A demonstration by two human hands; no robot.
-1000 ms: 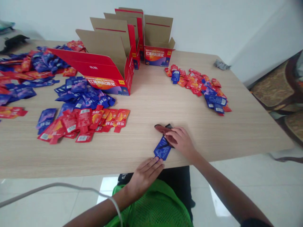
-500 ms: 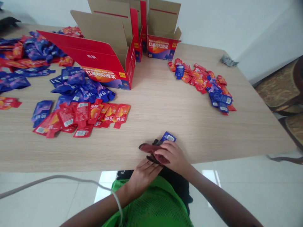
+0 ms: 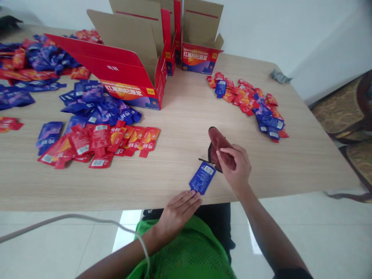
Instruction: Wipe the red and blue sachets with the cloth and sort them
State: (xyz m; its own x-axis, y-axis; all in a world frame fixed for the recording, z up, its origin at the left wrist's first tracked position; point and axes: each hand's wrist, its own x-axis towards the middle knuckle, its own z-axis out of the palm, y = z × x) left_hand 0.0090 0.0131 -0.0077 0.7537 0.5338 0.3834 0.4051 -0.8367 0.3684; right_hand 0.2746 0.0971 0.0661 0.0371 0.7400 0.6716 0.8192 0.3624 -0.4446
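My left hand (image 3: 179, 213) lies flat at the table's front edge, fingers stretched out, their tips resting on the lower end of a blue sachet (image 3: 202, 178). This sachet lies flat with its printed side and white barcode up. Just right of it, my right hand (image 3: 236, 166) pinches a reddish-brown cloth (image 3: 219, 145) with a black edge. The cloth is folded and bunched, so its full shape is hidden. Its lower part comes close to the sachet's upper end.
Red sachets (image 3: 100, 141) and blue sachets (image 3: 101, 102) lie heaped at left, before an open red carton (image 3: 130, 93). Another carton (image 3: 199, 58) stands behind. A mixed sachet pile (image 3: 250, 100) is at right. A grey cable (image 3: 87, 219) crosses the lower left.
My right hand has moved up and right with the cloth, away from my left hand. More of the blue sachet now shows. My left hand has barely moved.
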